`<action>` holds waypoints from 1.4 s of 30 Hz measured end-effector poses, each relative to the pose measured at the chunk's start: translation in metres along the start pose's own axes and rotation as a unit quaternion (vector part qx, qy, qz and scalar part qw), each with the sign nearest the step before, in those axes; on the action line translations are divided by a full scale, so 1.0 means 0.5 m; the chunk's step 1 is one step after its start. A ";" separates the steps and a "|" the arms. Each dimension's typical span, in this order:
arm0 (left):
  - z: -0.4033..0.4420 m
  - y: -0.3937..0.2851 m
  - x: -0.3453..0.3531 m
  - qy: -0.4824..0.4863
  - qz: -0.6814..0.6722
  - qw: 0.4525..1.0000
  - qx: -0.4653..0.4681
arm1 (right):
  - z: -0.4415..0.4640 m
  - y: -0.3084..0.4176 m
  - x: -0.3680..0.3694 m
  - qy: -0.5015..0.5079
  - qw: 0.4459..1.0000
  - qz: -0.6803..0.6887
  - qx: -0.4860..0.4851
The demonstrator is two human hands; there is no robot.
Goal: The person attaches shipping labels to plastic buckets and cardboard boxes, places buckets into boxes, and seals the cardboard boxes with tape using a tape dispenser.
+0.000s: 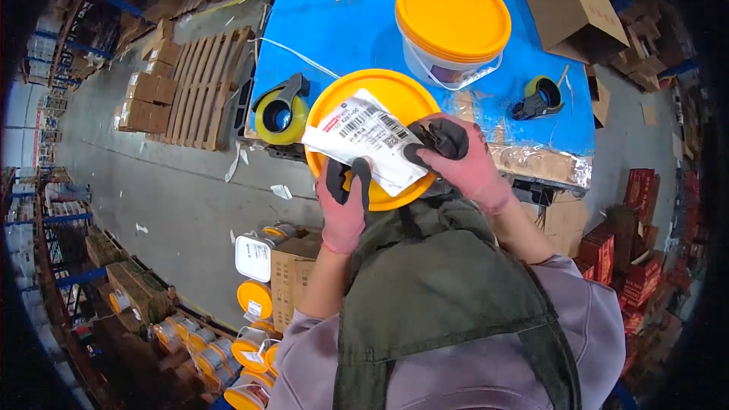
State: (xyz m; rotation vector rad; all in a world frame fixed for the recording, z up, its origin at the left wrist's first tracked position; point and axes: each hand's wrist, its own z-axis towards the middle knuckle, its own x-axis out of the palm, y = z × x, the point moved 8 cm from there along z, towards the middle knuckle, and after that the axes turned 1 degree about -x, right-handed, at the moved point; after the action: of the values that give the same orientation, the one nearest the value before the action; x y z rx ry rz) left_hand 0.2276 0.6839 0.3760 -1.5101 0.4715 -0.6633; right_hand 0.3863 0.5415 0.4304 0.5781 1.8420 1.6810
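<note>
A white shipping label [369,139] with barcodes is pinched between my two gloved hands, above the yellow lid of a bucket [414,91] right in front of me. My left hand [344,201], in a pink glove with black fingertips, grips the label's lower edge with thumb and finger. At its right edge, my right hand [463,156] holds it with thumb and curled fingers. The label is slightly bent and its left end sticks out past the lid. Behind stands a second white bucket with a yellow lid [453,15].
Tape dispensers lie on the blue tabletop [334,15], one [281,112] left of the near bucket and another [541,99] at the right. An open carton [569,7] sits at the far right. Labelled buckets [254,300] are stacked on the floor at lower left, near a wooden pallet [203,87].
</note>
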 end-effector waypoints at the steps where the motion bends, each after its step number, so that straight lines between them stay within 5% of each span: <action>1: -0.002 0.004 -0.007 -0.025 -0.025 0.999 0.016 | 0.003 0.004 0.003 0.011 0.999 0.033 -0.014; 6: 0.004 -0.020 -0.007 -0.053 -0.089 0.994 -0.021 | -0.002 -0.009 -0.005 -0.029 0.999 0.040 -0.014; 13: -0.017 -0.017 -0.032 -0.091 -0.121 0.987 0.064 | -0.020 -0.024 -0.008 -0.073 0.996 0.039 -0.017; 20: -0.004 -0.066 -0.003 -0.059 0.033 0.996 0.065 | -0.014 0.034 -0.020 -0.050 0.998 -0.008 -0.039; 23: -0.004 -0.067 0.007 -0.040 -0.005 0.997 0.064 | 0.040 0.075 -0.120 -0.196 0.956 -0.122 -0.183; 25: -0.011 -0.067 0.013 -0.030 0.008 0.996 0.083 | 0.106 0.045 -0.224 -0.350 0.856 -0.288 -0.250; 29: -0.028 -0.062 0.008 -0.029 0.050 0.992 0.117 | 0.211 0.073 -0.319 -0.297 0.792 -0.506 -0.170; 31: -0.035 -0.078 0.006 0.019 0.233 0.964 0.124 | 0.167 0.092 -0.321 -0.335 0.794 -0.442 -0.248; 34: -0.071 0.017 -0.063 -0.052 0.292 0.937 0.182 | 0.117 0.046 -0.286 -0.280 0.857 -0.353 -0.249; 37: -0.048 0.020 -0.027 -0.093 0.201 0.958 0.182 | 0.149 -0.053 -0.235 -0.265 0.875 -0.381 -0.136; 39: -0.032 0.006 -0.024 -0.106 0.263 0.939 0.195 | 0.186 -0.111 -0.259 -0.290 0.842 -0.422 -0.168; 42: -0.012 0.031 -0.034 -0.136 0.160 0.972 0.101 | 0.233 -0.124 -0.296 -0.287 0.825 -0.417 -0.252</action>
State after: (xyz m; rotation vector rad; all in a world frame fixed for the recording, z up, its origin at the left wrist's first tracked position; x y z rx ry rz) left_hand 0.2128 0.6895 0.3583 -1.2718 0.4108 -0.2374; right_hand 0.5775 0.5235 0.3819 -0.0027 0.9124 1.1167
